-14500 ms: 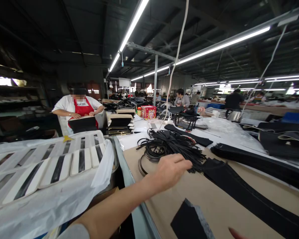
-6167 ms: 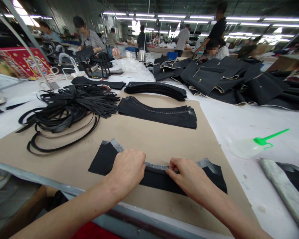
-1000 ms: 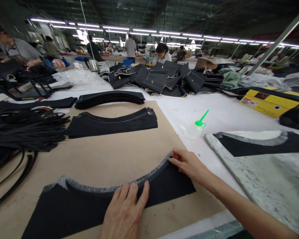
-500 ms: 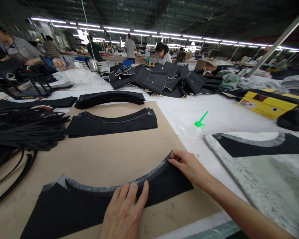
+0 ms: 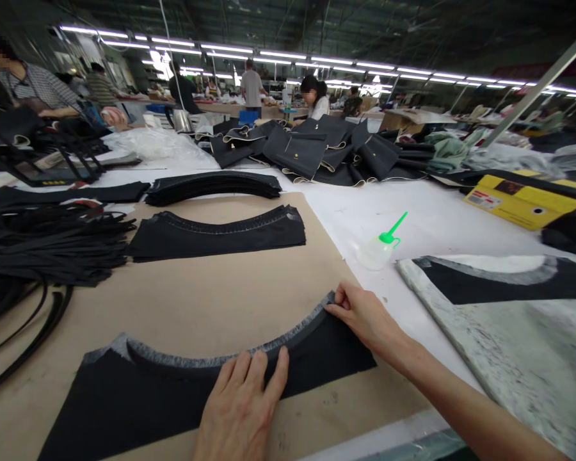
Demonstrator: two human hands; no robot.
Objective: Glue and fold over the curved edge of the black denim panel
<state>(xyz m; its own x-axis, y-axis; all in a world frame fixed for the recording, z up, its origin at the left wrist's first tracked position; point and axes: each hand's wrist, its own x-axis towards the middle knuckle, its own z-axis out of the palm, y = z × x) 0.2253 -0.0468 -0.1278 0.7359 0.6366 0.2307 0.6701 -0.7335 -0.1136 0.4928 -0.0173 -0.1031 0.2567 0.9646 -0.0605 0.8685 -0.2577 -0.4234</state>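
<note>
A large black piece (image 5: 139,410) with a curved upper edge, greyish and shiny along the curve, lies on the brown board (image 5: 211,288). My left hand (image 5: 247,397) rests flat on it near the middle of the curve, fingers spread. At the right end of the curve, my right hand (image 5: 360,314) pinches the piece's corner between thumb and fingers. Farther back on the board lie a stack of similar black pieces (image 5: 221,240) and a stack of curved black strips (image 5: 216,187).
A clear bottle with a green spout (image 5: 377,251) stands right of the board. Marbled slab (image 5: 499,339) at right carries another black piece. Black straps (image 5: 52,246) lie left. Behind are black panels (image 5: 297,153) and a yellow box (image 5: 523,202). Several people are farther back.
The view has shifted slightly. Both hands keep nearly the same places on the black piece, and the fingers of my right hand have curled a little more at its corner.
</note>
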